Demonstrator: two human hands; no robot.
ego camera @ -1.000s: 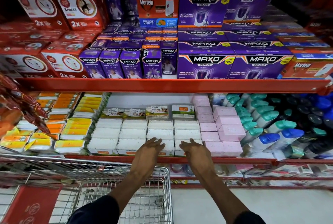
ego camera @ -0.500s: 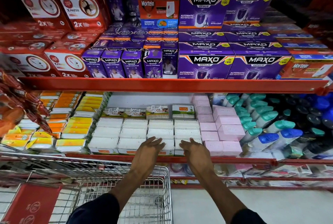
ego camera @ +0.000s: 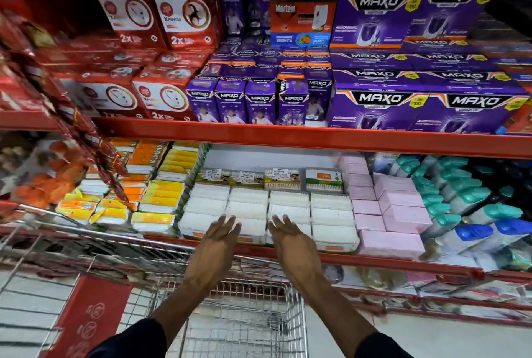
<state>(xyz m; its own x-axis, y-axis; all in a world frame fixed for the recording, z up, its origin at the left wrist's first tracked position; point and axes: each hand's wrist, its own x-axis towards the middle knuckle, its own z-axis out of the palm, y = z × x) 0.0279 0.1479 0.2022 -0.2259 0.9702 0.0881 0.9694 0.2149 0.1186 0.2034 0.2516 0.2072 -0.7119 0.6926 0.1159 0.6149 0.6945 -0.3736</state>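
Note:
Both my arms reach over a wire shopping cart (ego camera: 247, 326) toward the middle shelf of a red store rack. My left hand (ego camera: 216, 239) and my right hand (ego camera: 290, 239) are side by side, fingers straight and spread, at the front row of white cotton-bud packs (ego camera: 247, 210). The fingertips lie over the front packs; neither hand grips anything. Behind the white packs stands a row of small boxed cotton buds (ego camera: 283, 177).
Pink boxes (ego camera: 400, 213) and teal- and blue-capped bottles (ego camera: 472, 210) fill the shelf to the right, orange and yellow packs (ego camera: 161, 199) the left. Purple Maxo boxes (ego camera: 380, 110) and red boxes (ego camera: 161, 98) sit above the red shelf edge (ego camera: 288, 137). Red sachet strips (ego camera: 72, 121) hang at left.
The view has moved closer to the shelf and tilted a little. Both hands have stayed at the front white packs, fingers still straight.

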